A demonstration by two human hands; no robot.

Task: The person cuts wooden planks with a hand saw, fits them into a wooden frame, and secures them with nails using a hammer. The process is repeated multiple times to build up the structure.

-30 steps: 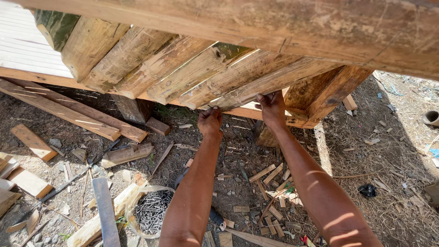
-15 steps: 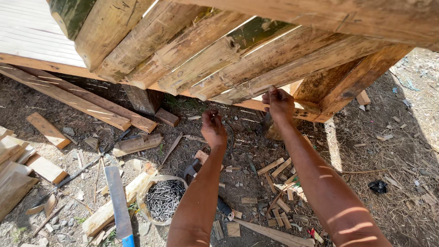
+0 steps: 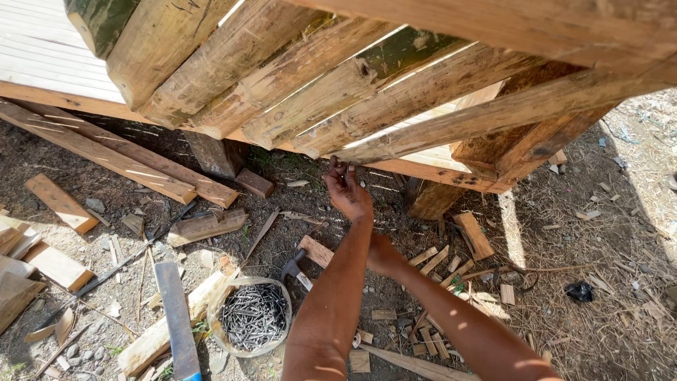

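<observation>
My left hand is raised to the lower edge of a slanted wooden slat, with its fingertips pinched on a small dark nail. My right hand is low near the ground and partly hidden behind my left forearm; its fingers do not show. A hammer lies on the dirt just left of my left forearm. A clear bowl full of nails sits on the ground at the lower left of the arms.
Rough slats and a beam hang overhead. Planks, offcuts and small wood scraps litter the dirt. A flat grey bar lies beside the bowl. White corrugated sheeting is at the top left.
My right hand has dropped from the slats down toward the ground behind my left arm. My left hand has stayed up by the slat edge. The view has shifted left.
</observation>
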